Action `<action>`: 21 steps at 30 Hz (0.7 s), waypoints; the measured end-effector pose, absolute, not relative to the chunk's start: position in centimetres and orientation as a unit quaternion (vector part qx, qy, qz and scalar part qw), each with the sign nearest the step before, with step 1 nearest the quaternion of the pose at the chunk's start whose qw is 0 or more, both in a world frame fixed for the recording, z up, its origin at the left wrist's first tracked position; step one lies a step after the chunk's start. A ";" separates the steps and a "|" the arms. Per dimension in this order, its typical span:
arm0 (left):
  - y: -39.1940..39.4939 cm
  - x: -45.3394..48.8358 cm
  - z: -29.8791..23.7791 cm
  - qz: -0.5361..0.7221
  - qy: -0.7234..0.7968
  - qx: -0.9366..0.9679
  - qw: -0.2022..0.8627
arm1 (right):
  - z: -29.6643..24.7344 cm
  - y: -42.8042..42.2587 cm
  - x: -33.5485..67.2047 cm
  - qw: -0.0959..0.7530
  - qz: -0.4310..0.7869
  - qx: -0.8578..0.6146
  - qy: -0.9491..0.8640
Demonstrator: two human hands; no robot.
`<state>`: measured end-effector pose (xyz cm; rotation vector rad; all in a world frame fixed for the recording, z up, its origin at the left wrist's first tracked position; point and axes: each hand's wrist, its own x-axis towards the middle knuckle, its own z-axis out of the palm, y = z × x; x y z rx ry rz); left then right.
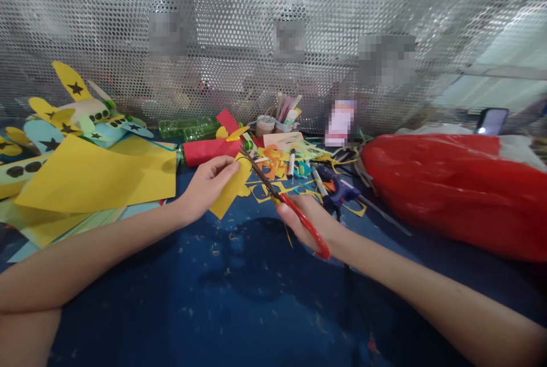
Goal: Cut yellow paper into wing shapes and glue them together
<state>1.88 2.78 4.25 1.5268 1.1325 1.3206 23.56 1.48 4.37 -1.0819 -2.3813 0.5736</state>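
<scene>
My left hand (207, 184) pinches a yellow paper piece (233, 187) above the blue table (239, 298). Gripped in my right hand (310, 221) are red-handled scissors (294, 210), whose blades point up and left into the edge of that yellow paper. Just behind the paper lies a bottle wrapped in red paper (209, 150).
Large yellow sheets (98, 176) and paper-covered toy planes (85, 110) lie at the left. A big red plastic bag (453, 184) fills the right. Paper scraps, markers (291, 163), a glue gun (335, 190) and a cup of tools (277, 119) crowd the back, before a perforated metal screen.
</scene>
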 end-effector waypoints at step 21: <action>3.4 1.6 4.0 0.519 0.464 0.608 0.381 | 4.1 1.6 23.7 0.231 0.284 -0.409 -0.836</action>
